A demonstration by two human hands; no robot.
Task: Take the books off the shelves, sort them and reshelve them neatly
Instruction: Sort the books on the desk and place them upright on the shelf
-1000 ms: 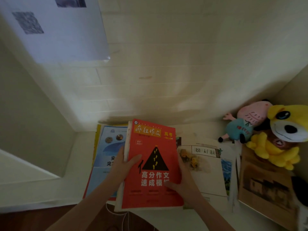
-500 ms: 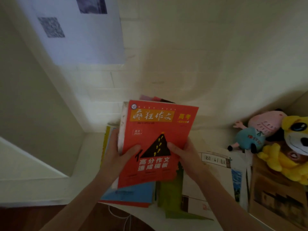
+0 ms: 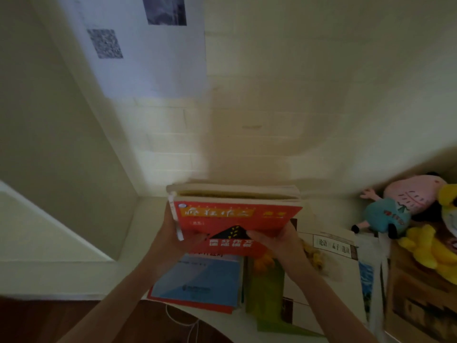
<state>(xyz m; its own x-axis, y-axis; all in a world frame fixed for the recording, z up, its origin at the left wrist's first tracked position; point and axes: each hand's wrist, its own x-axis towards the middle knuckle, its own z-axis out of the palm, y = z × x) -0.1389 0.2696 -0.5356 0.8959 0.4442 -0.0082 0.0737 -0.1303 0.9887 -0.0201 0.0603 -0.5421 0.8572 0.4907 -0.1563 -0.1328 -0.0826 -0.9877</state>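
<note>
A stack (image 3: pixel 235 191) of books is held between both grips, tilted so that its page edges face upward. The red book (image 3: pixel 237 217) is set foremost in it, cover toward the camera. The left grip (image 3: pixel 169 233) is wrapped round the stack's left edge, with the thumb laid on the red cover. The right grip (image 3: pixel 282 242) is clamped on the lower right corner, thumb likewise pressed on the cover; its fingers are hidden behind.

Directly beneath the grips a blue book (image 3: pixel 197 280) is seen flat on the table (image 3: pixel 143 219). A green book (image 3: pixel 267 283) is laid just beside it, under the right wrist. To the right of the right grip a white book (image 3: pixel 331 258) is spread flat, touching the green one. Farther right a pink toy (image 3: pixel 395 209) and a yellow toy (image 3: pixel 430 253) are piled together against the wall. High above the left grip a sheet (image 3: pixel 153 65) with a printed code is fixed to the wall. A white cable (image 3: pixel 193 325) is seen below the table edge, between the forearms.
</note>
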